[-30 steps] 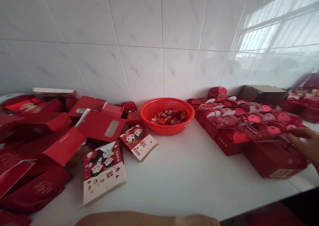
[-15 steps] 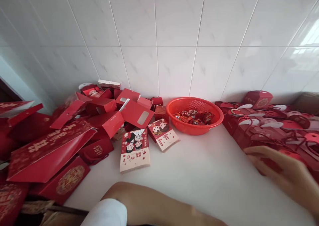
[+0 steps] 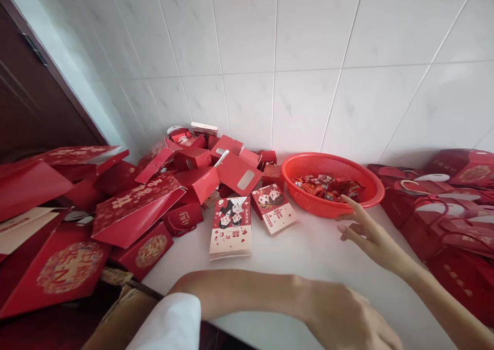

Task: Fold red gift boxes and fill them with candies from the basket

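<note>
My right hand reaches over the white tabletop towards the front rim of a red plastic basket. Its fingers are apart with nothing in them, and the index finger points at the rim. Several small wrapped sweets in red wrappers lie inside the basket. My left hand is low in the picture, back upward, over the table's front part. Its fingers are blurred and partly cut off at the bottom edge, so I cannot tell what they do. Two printed cardboard boxes with cartoon couples, one left and one right, lie before the basket.
A heap of red folded boxes fills the left side. Rows of red boxes with cord handles stand on the right. A white tiled wall runs behind, and a dark door is at far left.
The view has turned to the left. My right hand has gone from the boxes with cord handles on the right to the basket's front rim. More of my left hand has come into view.
</note>
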Available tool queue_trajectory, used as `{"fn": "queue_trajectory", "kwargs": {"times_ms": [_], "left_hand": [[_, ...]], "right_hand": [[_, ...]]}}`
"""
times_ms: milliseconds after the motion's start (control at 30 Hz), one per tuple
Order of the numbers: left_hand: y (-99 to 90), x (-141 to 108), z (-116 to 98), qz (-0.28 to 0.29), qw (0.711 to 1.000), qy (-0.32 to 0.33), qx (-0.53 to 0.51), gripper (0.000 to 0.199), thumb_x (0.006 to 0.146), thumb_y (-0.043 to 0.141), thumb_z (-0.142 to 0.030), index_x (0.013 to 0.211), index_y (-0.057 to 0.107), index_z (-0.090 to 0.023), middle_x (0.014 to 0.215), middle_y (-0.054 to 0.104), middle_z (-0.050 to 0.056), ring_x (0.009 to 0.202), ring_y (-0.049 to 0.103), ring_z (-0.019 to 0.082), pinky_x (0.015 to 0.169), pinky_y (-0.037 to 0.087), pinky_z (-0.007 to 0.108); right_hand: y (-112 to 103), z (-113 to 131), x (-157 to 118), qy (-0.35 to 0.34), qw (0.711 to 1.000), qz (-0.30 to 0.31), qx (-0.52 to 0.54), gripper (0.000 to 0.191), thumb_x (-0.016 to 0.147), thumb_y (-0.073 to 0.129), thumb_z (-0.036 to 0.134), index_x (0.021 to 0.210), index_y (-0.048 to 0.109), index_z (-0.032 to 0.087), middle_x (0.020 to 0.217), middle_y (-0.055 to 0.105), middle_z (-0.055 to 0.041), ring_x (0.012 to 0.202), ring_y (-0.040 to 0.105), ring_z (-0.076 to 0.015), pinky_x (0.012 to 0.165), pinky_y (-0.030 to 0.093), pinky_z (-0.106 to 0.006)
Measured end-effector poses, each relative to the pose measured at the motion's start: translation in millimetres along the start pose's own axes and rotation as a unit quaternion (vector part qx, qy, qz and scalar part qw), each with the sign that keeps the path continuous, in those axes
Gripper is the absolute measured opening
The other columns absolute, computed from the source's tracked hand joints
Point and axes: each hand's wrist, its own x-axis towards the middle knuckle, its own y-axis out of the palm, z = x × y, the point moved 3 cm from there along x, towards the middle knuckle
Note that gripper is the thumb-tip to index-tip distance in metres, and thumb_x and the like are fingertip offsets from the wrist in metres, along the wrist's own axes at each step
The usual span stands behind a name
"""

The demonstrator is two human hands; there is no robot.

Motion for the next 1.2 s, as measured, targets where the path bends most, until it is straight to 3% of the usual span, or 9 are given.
{"fn": "queue_trajectory", "kwargs": {"times_ms": [67, 200, 333, 400, 533, 600, 733, 1000, 1200], "left_hand": [[-29.3, -18.0, 10.4, -0.044, 0.993, -0.08, 0.072, 0.017, 0.091, 0.056, -0.023, 0.097, 0.071, -0.025, 0.121, 0.07, 0.002, 0.105, 0.067, 0.017, 0.096, 0.048, 0.028], [-81.8, -70.1, 41.4, -0.05, 0.958, -0.252, 0.126, 0.032, 0.091, 0.048, -0.008, 0.111, 0.071, -0.019, 0.117, 0.073, 0.005, 0.106, 0.067, 0.02, 0.095, 0.047, 0.031], [-110.1, -111.3, 70.8, -0.041, 0.911, -0.391, 0.124, 0.031, 0.091, 0.047, -0.011, 0.109, 0.072, -0.018, 0.116, 0.071, 0.007, 0.109, 0.065, 0.022, 0.094, 0.047, 0.031], [-111.9, -122.5, 79.6, 0.002, 0.901, -0.42, 0.109, 0.037, 0.086, 0.059, -0.019, 0.122, 0.067, -0.019, 0.131, 0.065, 0.008, 0.122, 0.058, 0.026, 0.102, 0.043, 0.034], [-102.8, -133.7, 89.3, 0.091, 0.875, -0.468, 0.082, 0.089, 0.067, 0.079, -0.034, 0.148, 0.043, -0.023, 0.156, 0.04, 0.013, 0.145, 0.033, 0.036, 0.117, 0.028, 0.05], [-96.2, -135.8, 92.3, 0.118, 0.869, -0.475, 0.072, 0.098, 0.063, 0.082, -0.034, 0.151, 0.039, -0.024, 0.161, 0.03, 0.014, 0.149, 0.022, 0.039, 0.118, 0.023, 0.055], [-85.8, -138.9, 97.4, 0.127, 0.873, -0.469, 0.055, 0.1, 0.062, 0.082, -0.031, 0.151, 0.039, -0.025, 0.165, 0.024, 0.013, 0.151, 0.014, 0.04, 0.118, 0.021, 0.057], [-81.8, -142.7, 100.1, 0.081, 0.872, -0.479, 0.06, 0.093, 0.064, 0.08, -0.037, 0.149, 0.043, -0.027, 0.16, 0.031, 0.011, 0.149, 0.014, 0.044, 0.119, 0.015, 0.061], [-86.4, -138.1, 97.9, 0.012, 0.858, -0.506, 0.085, 0.072, 0.074, 0.068, -0.035, 0.144, 0.052, -0.028, 0.137, 0.052, 0.013, 0.141, 0.032, 0.044, 0.114, 0.028, 0.061]], "right_hand": [[-0.8, -8.7, 4.7, 0.011, 1.0, 0.007, 0.017, 0.072, 0.093, 0.05, 0.06, 0.152, 0.027, 0.027, 0.102, 0.07, -0.0093, 0.069, 0.072, -0.0229, 0.068, 0.062, -0.042], [6.9, -23.2, 5.0, 0.009, 1.0, -0.01, 0.02, 0.066, 0.093, 0.051, 0.053, 0.15, 0.026, 0.028, 0.102, 0.07, -0.008, 0.069, 0.072, -0.0219, 0.071, 0.062, -0.044], [17.6, -25.7, 0.9, 0.008, 0.999, -0.034, 0.032, 0.068, 0.091, 0.053, 0.042, 0.149, 0.021, 0.027, 0.092, 0.068, -0.0038, 0.065, 0.07, -0.0201, 0.067, 0.061, -0.04], [20.1, -23.8, 0.2, 0.013, 0.999, -0.037, 0.037, 0.066, 0.09, 0.052, 0.039, 0.148, 0.022, 0.027, 0.09, 0.067, -0.0027, 0.065, 0.07, -0.0195, 0.066, 0.06, -0.038], [21.1, -21.5, 0.3, 0.016, 0.998, -0.047, 0.041, 0.065, 0.087, 0.053, 0.035, 0.145, 0.024, 0.027, 0.088, 0.067, -0.002, 0.063, 0.069, -0.0191, 0.065, 0.058, -0.036], [23.0, -22.1, -0.2, 0.017, 0.997, -0.054, 0.043, 0.066, 0.086, 0.052, 0.031, 0.145, 0.023, 0.027, 0.086, 0.066, -0.0011, 0.062, 0.068, -0.0186, 0.063, 0.056, -0.035], [33.2, -24.9, -3.3, 0.024, 0.995, -0.074, 0.062, 0.068, 0.083, 0.049, 0.026, 0.144, 0.021, 0.026, 0.081, 0.062, 0.0018, 0.059, 0.066, -0.0163, 0.06, 0.053, -0.03], [53.7, -30.1, -6.2, 0.002, 0.989, -0.123, 0.08, 0.068, 0.084, 0.047, 0.021, 0.147, 0.021, 0.025, 0.075, 0.057, 0.0046, 0.055, 0.056, -0.0122, 0.057, 0.049, -0.026], [55.0, -30.2, -4.4, -0.003, 0.992, -0.114, 0.058, 0.069, 0.085, 0.045, 0.02, 0.149, 0.02, 0.024, 0.076, 0.058, 0.0042, 0.054, 0.054, -0.0112, 0.054, 0.045, -0.024]]}}
